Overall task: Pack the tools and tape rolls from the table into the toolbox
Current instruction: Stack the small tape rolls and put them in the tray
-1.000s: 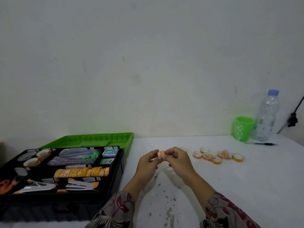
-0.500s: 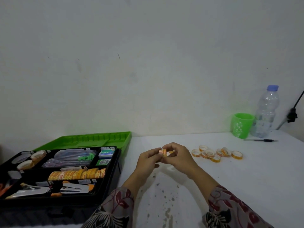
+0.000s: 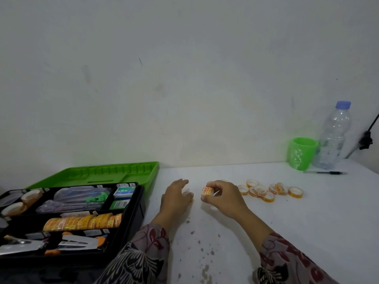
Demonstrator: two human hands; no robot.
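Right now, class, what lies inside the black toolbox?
Inside the toolbox: a row of orange tape rolls, staplers, staple boxes and clear packets. Anything beneath them is covered.

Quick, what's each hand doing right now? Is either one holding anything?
Left hand: open, fingers relaxed, holding nothing.
Right hand: closed, pinching an orange tape roll between thumb and fingers.

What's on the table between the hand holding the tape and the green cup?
In the head view, a small cluster of loose tape rolls lies between the right hand, which grips tape, and the green cup.
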